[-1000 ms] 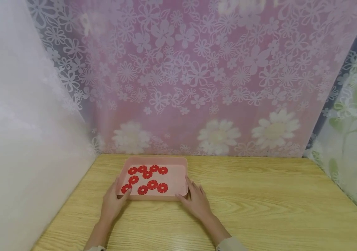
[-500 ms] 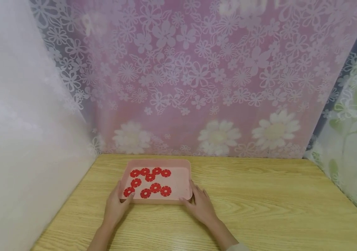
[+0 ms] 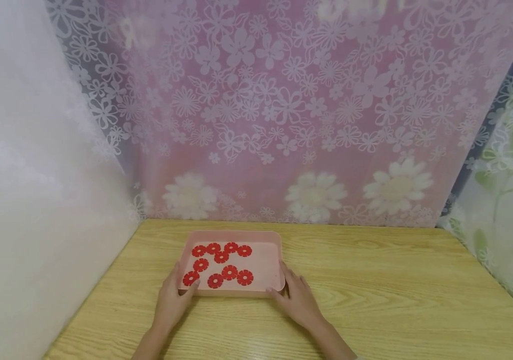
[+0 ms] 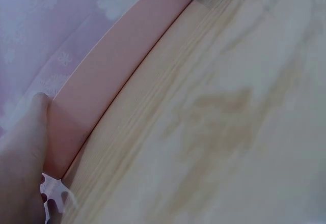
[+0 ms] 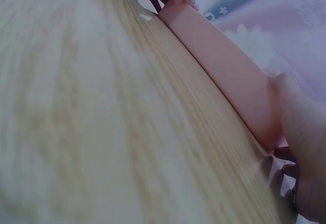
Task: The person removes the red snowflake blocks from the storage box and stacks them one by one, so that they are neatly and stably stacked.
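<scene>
A shallow pink tray [image 3: 263, 250] sits on the wooden table, with several red notched discs [image 3: 229, 272], each with a pale hole in the middle, lying in its left and middle parts. My left hand [image 3: 171, 300] grips the tray's front left corner, thumb over the front rim and fingers along the side. At the front right corner my right hand [image 3: 299, 301] holds the tray the same way. In the left wrist view the tray's front wall [image 4: 112, 71] stands close against the tabletop. The right wrist view shows fingers [image 5: 288, 169] curled at the tray's lower corner.
The wood-grain table [image 3: 396, 285] stretches away to the right of the tray. A pink flowered curtain [image 3: 283, 125] hangs along its back edge. A white sheet [image 3: 44, 200] borders the left side, and a green-and-white flowered sheet [image 3: 508, 190] the right.
Both hands have moved the tray a little to the right and toward the person. The discs have travelled with it, keeping their arrangement, and the grip looks the same.
</scene>
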`<state>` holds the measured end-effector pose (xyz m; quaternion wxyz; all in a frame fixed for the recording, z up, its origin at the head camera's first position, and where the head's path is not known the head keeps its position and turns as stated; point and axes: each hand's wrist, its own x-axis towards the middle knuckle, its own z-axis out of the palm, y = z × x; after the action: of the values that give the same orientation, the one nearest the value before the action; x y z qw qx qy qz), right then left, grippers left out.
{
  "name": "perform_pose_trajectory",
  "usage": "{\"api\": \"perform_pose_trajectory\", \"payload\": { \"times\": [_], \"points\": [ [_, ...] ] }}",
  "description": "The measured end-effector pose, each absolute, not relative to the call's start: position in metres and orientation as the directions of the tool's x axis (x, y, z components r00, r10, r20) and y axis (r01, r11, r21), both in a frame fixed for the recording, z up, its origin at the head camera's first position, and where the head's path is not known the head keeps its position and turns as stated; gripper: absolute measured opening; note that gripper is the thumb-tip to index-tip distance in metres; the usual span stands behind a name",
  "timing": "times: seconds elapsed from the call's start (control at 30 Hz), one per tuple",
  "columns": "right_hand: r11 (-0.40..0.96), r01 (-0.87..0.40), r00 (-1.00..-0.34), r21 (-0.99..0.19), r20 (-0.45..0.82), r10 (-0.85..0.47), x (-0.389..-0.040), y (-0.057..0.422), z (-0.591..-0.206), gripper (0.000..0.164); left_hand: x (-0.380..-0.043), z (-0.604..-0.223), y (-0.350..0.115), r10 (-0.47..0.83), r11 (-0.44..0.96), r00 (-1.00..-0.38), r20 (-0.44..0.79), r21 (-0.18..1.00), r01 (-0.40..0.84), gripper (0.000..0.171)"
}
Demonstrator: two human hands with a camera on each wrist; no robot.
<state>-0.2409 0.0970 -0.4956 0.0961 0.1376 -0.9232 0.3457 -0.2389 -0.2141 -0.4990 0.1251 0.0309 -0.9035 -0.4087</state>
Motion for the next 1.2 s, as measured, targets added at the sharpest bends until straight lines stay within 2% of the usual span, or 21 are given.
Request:
{"api": "perform_pose_trajectory", "payload": {
  "times": [0.3, 1.2],
  "points": [
    [0.721, -0.322, -0.942, -0.614, 0.283, -0.180, -0.234, 0.107, -0.496, 0.080, -0.232, -0.498, -0.202, -0.142, 0.670, -0.964, 0.225, 0.739, 0.074, 0.083],
    [0.720, -0.279, -0.958, -0.636, 0.241, -0.158, -0.207, 0.126, -0.496, 0.082, -0.208, -0.492, -0.184, -0.133, 0.683, -0.980, 0.149, 0.731, 0.019, 0.086]
  ]
}}
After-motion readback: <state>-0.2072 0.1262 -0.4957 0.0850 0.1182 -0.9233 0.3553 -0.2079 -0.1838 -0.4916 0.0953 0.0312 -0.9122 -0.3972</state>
